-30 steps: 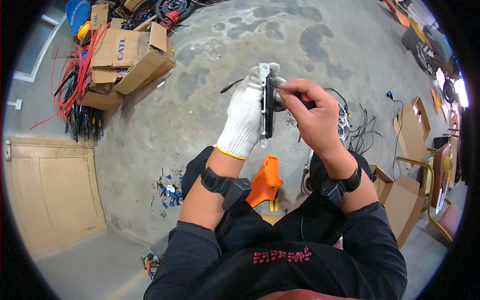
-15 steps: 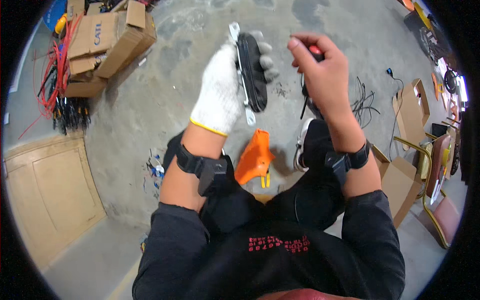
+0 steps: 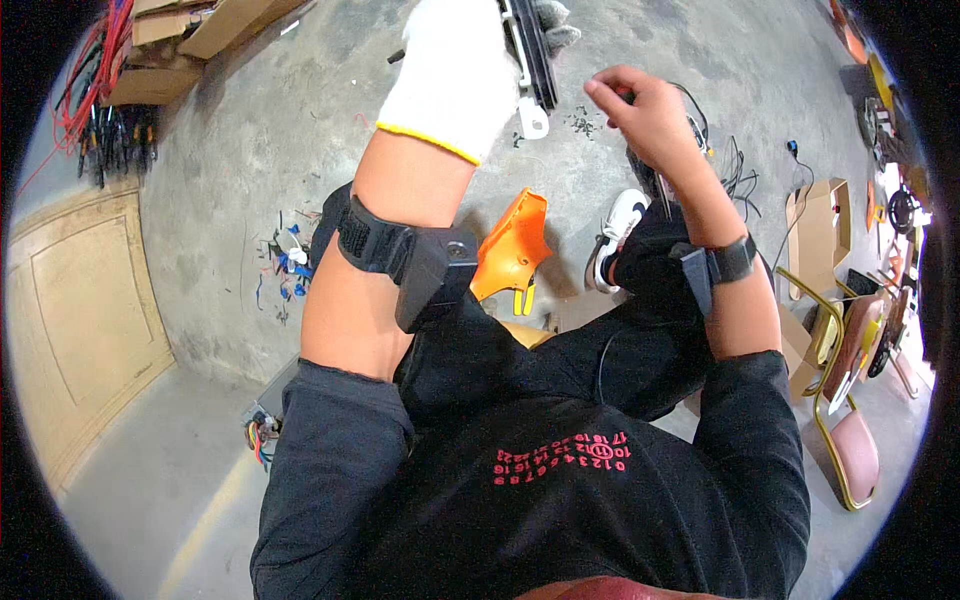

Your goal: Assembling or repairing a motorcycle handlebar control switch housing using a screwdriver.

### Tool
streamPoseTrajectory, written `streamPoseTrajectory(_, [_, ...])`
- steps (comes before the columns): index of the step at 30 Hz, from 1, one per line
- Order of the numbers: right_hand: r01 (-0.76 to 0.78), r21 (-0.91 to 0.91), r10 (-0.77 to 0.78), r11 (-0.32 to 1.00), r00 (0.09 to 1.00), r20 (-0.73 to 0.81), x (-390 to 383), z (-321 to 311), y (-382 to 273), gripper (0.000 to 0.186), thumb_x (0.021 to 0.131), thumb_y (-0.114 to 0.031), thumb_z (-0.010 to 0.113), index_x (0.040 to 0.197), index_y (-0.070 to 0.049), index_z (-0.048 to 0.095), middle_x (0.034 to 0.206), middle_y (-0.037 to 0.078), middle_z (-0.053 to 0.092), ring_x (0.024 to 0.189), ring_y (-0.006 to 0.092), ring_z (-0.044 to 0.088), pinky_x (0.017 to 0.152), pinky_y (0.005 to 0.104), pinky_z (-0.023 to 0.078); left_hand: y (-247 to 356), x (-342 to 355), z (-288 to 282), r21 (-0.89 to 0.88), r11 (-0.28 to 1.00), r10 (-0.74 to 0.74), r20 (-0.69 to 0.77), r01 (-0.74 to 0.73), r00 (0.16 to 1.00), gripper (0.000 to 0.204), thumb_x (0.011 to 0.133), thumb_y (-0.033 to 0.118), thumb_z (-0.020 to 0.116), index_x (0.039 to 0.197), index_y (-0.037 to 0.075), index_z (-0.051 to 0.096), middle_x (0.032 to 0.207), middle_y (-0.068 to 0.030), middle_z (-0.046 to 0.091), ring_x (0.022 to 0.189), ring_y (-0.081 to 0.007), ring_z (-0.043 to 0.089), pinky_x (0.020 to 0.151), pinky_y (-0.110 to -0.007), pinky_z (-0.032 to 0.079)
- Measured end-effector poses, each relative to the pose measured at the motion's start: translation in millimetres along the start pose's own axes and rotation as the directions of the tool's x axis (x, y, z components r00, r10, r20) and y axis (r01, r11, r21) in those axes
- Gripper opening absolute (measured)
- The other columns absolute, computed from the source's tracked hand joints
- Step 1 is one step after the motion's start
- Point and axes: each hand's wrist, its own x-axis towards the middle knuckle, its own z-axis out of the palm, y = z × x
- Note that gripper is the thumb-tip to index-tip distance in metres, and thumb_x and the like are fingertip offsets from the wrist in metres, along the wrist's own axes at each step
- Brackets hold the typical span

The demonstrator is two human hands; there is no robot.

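At the top edge of the head view, the left hand, in a white knit glove with a yellow cuff, is closed around a long black-and-white device whose upper part runs out of the frame; a white tab with a hole hangs from its lower end. Just to the right, apart from the device, the bare right hand is raised with its fingertips pinched together; whether something small sits between them cannot be told. Both forearms carry black strapped bands, a bulky one with a box on the left forearm and a slimmer one at the right wrist. Below the hands, the person is crouched in a black top with red print, one white-soled shoe showing on the concrete floor. An orange plastic shell lies on the floor between the knees, with a yellow-handled tool just beneath it. Loose black wires spread near the right hand, and small coloured wire scraps lie left of the left forearm. Farther out, cardboard boxes and red cables sit at the upper left, a pale wooden panel at the left, and a yellow-framed chair at the right.
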Motion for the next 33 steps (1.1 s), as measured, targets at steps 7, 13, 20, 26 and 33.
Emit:
streamPoseTrajectory(7, [-0.472,-0.124,0.47,0.873,0.745,0.473,-1.1,136.7,127.9,0.035,0.087,-0.028,0.065,0.113,-0.005,0.067,0.075,0.006,0.068,0.057,0.0155,0.066,0.048,0.0293,0.051,28.3,-21.8,-27.9,-0.057,0.996,0.071,-0.073,-0.075,0.995,0.032,0.102,0.036,0.044,0.093,0.008,0.057,0.075,-0.0083,0.062,0.059,-0.0224,0.06,0.057,-0.037,0.054])
streamPoseTrajectory(13, [-0.772,-0.074,0.711,0.632,0.539,0.451,-77.3,247.4,238.6,0.028,0.084,-0.017,0.071,0.103,0.003,0.067,0.073,0.011,0.066,0.051,0.0226,0.066,0.042,0.0333,0.049,31.6,-30.9,-58.0,-0.101,0.992,0.058,-0.127,-0.071,0.99,0.032,0.102,0.037,0.044,0.094,0.008,0.057,0.075,-0.0084,0.063,0.059,-0.0224,0.061,0.057,-0.037,0.055])
streamPoseTrajectory(20, [-0.741,-0.007,0.638,0.672,0.574,0.512,-137.8,295.4,251.7,0.027,0.084,-0.023,0.074,0.097,0.0,0.068,0.062,0.007,0.063,0.049,0.018,0.062,0.043,0.0343,0.048,23.2,-34.3,-65.8,-0.08,0.997,0.003,-0.19,-0.018,0.982,0.033,0.102,0.037,0.044,0.095,0.008,0.057,0.076,-0.0084,0.063,0.059,-0.0223,0.061,0.056,-0.037,0.055])
streamPoseTrajectory(26, [-0.553,-0.167,0.556,0.816,0.673,0.488,-136.1,293.1,269.6,0.025,0.084,-0.026,0.072,0.091,-0.002,0.069,0.061,0.008,0.065,0.053,0.0177,0.064,0.049,0.0346,0.049,23.4,-36.8,-67.8,-0.062,0.998,0.008,-0.21,-0.021,0.978,0.033,0.102,0.037,0.044,0.095,0.008,0.058,0.076,-0.0085,0.063,0.059,-0.0222,0.061,0.056,-0.037,0.055])
streamPoseTrajectory(33, [0.018,-0.298,0.257,0.954,0.462,0.849,-167.1,294.2,327.1,0.032,0.083,-0.038,0.066,0.085,-0.006,0.07,0.069,0.006,0.068,0.063,0.0189,0.067,0.056,0.0362,0.051,27.1,-42.1,-70.2,-0.067,0.997,0.019,-0.208,-0.034,0.978,0.034,0.102,0.038,0.043,0.096,0.008,0.058,0.077,-0.0085,0.063,0.059,-0.0222,0.061,0.056,-0.037,0.055])
